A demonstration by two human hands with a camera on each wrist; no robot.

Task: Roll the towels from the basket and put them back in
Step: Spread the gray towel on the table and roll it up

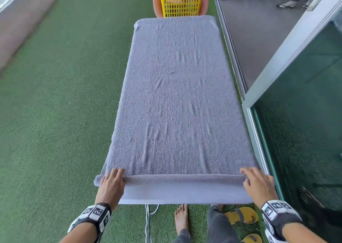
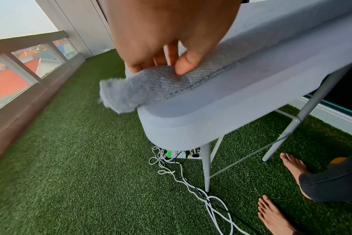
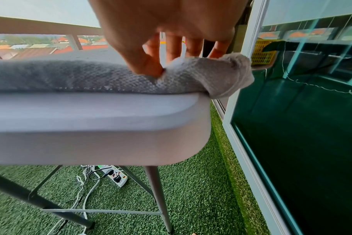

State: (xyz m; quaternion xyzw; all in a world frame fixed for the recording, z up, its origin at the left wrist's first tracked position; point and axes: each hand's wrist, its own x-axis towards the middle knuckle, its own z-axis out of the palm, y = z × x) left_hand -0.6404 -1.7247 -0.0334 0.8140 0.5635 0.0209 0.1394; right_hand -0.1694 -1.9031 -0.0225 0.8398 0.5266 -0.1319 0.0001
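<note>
Head view, left hand (image 1: 111,184) and right hand (image 1: 258,184), fingers curled, pinching grey towel's (image 1: 175,98) rolled near edge

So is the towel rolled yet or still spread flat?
Mostly spread. The towel lies flat along the table; only its near edge is turned into a first small roll, pinched by the left hand and right hand.

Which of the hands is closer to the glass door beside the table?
The right. The right hand holds the rolled end of the towel at the table corner next to the glass door. The left hand holds the roll at the opposite corner, across the table from the door.
</note>
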